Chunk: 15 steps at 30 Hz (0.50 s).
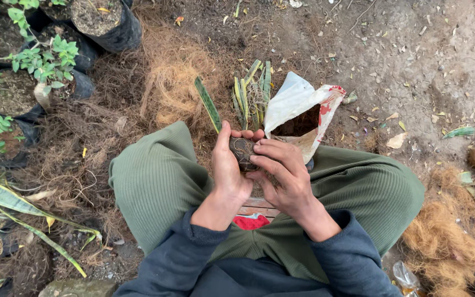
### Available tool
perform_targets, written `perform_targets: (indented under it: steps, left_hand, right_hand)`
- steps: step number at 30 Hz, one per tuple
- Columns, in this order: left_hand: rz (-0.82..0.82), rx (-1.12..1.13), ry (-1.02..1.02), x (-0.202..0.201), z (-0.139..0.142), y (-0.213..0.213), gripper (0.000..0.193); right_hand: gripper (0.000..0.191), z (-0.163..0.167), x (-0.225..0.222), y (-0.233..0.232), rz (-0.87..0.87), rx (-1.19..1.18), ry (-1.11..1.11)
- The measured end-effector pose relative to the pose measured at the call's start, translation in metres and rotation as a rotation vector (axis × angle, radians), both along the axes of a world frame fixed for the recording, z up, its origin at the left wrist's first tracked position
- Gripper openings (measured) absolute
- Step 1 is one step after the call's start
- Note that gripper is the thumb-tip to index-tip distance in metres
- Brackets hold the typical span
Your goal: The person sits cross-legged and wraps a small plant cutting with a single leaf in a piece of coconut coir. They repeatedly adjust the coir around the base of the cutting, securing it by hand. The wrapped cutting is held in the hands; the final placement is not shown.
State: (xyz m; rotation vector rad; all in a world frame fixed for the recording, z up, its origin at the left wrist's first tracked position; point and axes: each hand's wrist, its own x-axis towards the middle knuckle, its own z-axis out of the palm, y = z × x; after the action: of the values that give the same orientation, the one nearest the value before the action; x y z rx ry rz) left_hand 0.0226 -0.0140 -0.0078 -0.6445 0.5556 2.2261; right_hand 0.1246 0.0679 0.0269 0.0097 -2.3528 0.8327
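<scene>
1. Bare dirt ground (413, 49), littered with dry leaves and twigs, fills the background, and a person in green trousers (155, 181) and dark blue sleeves sits on it.
2. Landmark: a dark, rooty soil ball (243, 151) held above the gap between the knees.
3. Left hand (227, 173) cups the soil ball from its left side, thumb upright along it and fingertips curling round behind.
4. Right hand (281, 176) presses on the ball from its right, fingers bent and laid across its front; the grip is closed on it.
5. Just beyond the ball lies a bunch of striped, sword-shaped leaf cuttings (251, 93), with one single green leaf (208, 104) to their left.
6. Right of the ball and beyond it, a white plastic bag (298, 107) stands open with dark soil inside.
7. Heaps of brown coconut fibre (177, 77) lie beyond the ball to the left, and more (441, 236) far to its right.
8. Far left of the ball stand black grow bags (108, 25) with small green plants (45, 60).
</scene>
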Motion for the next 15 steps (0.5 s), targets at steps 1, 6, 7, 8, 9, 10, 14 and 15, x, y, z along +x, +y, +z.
perform_targets:
  steps: [1,6,7,8,9,10,14,15]
  left_hand:
    - [0.007,-0.012,-0.008,0.0014,0.0009,0.0001,0.033]
    - [0.038,-0.045,0.015,0.0031,0.0053,0.0010,0.032]
    - [0.044,-0.042,0.032,0.0029,0.0059,0.0015,0.033]
    - [0.051,-0.042,0.047,0.0029,0.0065,0.0019,0.033]
    - [0.059,-0.048,0.056,0.0037,0.0069,0.0014,0.033]
    - [0.053,-0.056,0.061,0.0040,0.0073,0.0011,0.033]
    - [0.022,-0.082,0.076,0.0028,0.0080,0.0019,0.034]
    - [0.011,-0.094,0.068,0.0031,0.0082,0.0018,0.034]
  right_hand:
    - [0.039,-0.0009,-0.0001,-0.0008,-0.013,0.011,0.002]
    - [0.038,-0.0038,-0.0010,-0.0020,-0.042,0.091,0.017]
    - [0.037,-0.0043,-0.0013,-0.0010,-0.043,0.087,0.018]
    - [0.037,-0.0046,-0.0014,0.0001,-0.041,0.080,0.018]
    - [0.037,-0.0049,-0.0006,0.0004,-0.039,0.068,0.011]
    - [0.038,-0.0052,0.0003,0.0008,-0.043,0.085,-0.011]
    - [0.037,-0.0078,0.0016,0.0011,-0.065,0.147,-0.039]
    - [0.036,-0.0084,0.0024,0.0005,-0.073,0.153,-0.041]
